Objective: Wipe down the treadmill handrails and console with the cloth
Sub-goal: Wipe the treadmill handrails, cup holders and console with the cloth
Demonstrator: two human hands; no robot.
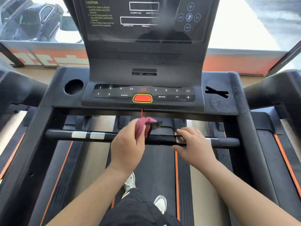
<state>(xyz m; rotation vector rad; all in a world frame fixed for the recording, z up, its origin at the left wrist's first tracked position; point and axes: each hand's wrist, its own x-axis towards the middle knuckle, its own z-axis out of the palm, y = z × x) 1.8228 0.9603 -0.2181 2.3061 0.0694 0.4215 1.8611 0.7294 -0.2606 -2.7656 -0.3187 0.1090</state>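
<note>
My left hand (126, 145) grips a bunched pink cloth (143, 127) just above the middle of the black front handrail (61, 134). A small dark clip (154, 124) on a red cord (141, 113) sits against the cloth. My right hand (193, 144) curls around the handrail to the right, over its silver sensor plate (180, 139). Beyond the bar lies the console button panel (143, 93) with its red stop button (142, 98), and above it the dark display screen (145, 18).
A round cup holder (73, 86) sits left of the panel, a flat tray (219, 97) right. Side handrails (268, 93) flank the console. The belt (156, 168) and my shoes (130, 181) are below. Neighbouring treadmills stand on both sides, a window ahead.
</note>
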